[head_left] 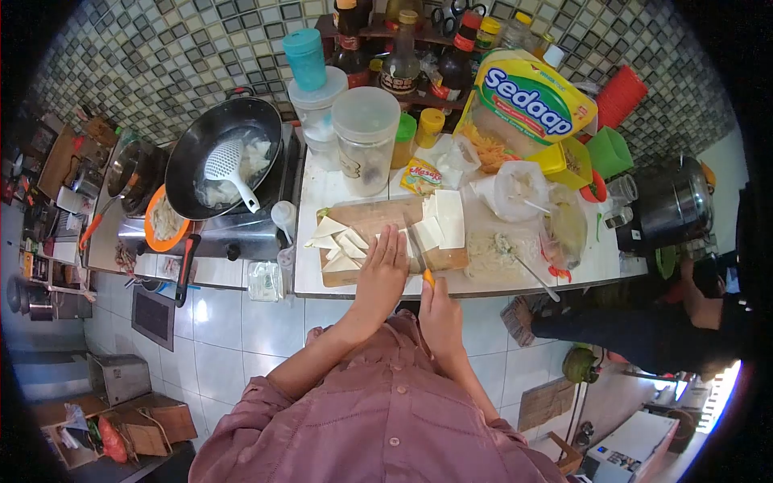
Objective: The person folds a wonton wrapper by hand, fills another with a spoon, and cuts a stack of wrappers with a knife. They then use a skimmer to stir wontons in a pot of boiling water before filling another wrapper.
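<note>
My left hand (383, 270) lies flat on white sheets in the middle of the wooden cutting board (366, 213), fingers stretched out and together. The orange handle of a knife (418, 249) is in my right hand (440, 315), its blade down on the board among the white sheets. Cut white triangles (342, 245) are spread over the board's left part, beside my left hand. Larger white square sheets (449, 219) lie at the right end of the board, past the blade. What is under my left palm is hidden.
At left, a black wok (189, 181) with a white slotted spatula (225, 165) sits on the stove, near an orange-rimmed plate (153, 233). Jars (366, 145) stand behind the board. A spoon (535, 275) rests right of it. Another person's leg (628, 332) shows at right.
</note>
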A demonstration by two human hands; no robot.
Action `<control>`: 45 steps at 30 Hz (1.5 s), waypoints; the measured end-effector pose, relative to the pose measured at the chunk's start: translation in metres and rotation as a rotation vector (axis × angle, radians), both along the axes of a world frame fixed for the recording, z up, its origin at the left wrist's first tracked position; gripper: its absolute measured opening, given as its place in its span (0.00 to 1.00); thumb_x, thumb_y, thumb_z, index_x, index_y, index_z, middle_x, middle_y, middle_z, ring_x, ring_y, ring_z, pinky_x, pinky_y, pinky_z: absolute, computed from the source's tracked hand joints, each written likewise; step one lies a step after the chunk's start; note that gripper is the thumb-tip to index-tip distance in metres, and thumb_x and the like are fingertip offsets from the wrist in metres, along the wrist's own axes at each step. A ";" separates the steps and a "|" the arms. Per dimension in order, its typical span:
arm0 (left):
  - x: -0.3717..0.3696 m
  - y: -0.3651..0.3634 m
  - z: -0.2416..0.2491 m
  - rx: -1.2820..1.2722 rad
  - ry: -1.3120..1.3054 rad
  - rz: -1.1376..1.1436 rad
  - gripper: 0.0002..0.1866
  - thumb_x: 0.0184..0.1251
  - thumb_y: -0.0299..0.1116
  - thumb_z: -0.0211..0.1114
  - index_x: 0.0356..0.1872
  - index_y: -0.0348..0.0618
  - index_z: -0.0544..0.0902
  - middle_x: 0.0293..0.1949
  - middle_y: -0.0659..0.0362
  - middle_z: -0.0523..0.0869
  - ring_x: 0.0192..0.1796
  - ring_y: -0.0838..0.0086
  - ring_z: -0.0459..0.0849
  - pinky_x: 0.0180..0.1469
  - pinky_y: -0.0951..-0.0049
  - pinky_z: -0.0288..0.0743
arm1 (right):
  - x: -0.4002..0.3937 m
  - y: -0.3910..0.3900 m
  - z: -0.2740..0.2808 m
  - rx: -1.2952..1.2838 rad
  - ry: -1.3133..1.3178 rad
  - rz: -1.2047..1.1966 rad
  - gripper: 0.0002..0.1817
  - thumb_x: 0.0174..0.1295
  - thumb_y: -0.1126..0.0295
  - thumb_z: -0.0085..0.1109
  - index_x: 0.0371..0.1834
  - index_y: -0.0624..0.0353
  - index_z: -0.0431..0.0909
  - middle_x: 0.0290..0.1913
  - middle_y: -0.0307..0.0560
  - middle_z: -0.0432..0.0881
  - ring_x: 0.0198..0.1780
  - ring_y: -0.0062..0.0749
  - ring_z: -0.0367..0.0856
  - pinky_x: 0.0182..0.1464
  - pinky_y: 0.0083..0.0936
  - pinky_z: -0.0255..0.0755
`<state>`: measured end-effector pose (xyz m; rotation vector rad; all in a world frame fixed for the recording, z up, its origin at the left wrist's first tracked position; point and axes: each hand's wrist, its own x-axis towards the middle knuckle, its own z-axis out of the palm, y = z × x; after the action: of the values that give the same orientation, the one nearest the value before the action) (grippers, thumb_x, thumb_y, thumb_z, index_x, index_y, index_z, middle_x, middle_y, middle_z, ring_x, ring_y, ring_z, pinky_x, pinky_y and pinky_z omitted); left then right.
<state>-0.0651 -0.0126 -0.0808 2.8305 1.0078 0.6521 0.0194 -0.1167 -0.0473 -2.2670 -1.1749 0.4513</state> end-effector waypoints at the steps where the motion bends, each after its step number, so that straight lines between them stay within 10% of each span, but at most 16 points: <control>1: 0.000 0.000 0.000 -0.009 0.017 -0.001 0.24 0.60 0.32 0.56 0.56 0.26 0.69 0.62 0.41 0.67 0.67 0.56 0.63 0.67 0.59 0.58 | 0.000 -0.003 -0.001 0.014 0.013 -0.022 0.12 0.67 0.63 0.43 0.37 0.62 0.65 0.18 0.62 0.76 0.22 0.58 0.77 0.22 0.45 0.69; 7: -0.002 0.010 0.031 -0.153 -0.071 -0.033 0.25 0.53 0.30 0.63 0.53 0.29 0.71 0.52 0.46 0.73 0.56 0.57 0.71 0.59 0.62 0.65 | 0.012 -0.007 0.001 0.328 0.078 -0.159 0.12 0.64 0.64 0.50 0.43 0.61 0.67 0.21 0.60 0.76 0.24 0.56 0.78 0.23 0.41 0.68; 19: 0.001 0.028 0.045 -0.336 -0.002 -0.014 0.33 0.40 0.38 0.73 0.51 0.35 0.73 0.44 0.51 0.75 0.48 0.56 0.71 0.52 0.62 0.66 | 0.031 0.058 -0.008 0.080 -0.236 -0.246 0.20 0.57 0.57 0.58 0.48 0.54 0.69 0.35 0.58 0.79 0.31 0.54 0.80 0.30 0.45 0.73; 45: 0.006 0.034 0.041 -0.386 0.102 0.088 0.30 0.36 0.46 0.75 0.40 0.39 0.78 0.41 0.50 0.78 0.46 0.57 0.74 0.52 0.62 0.66 | 0.059 0.047 -0.003 0.374 0.254 -0.213 0.11 0.51 0.67 0.62 0.27 0.64 0.74 0.19 0.47 0.75 0.21 0.30 0.73 0.28 0.27 0.67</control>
<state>-0.0596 0.0218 -0.0402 2.5132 1.1380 0.2816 0.0787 -0.0699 -0.0504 -1.9190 -0.8034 0.3855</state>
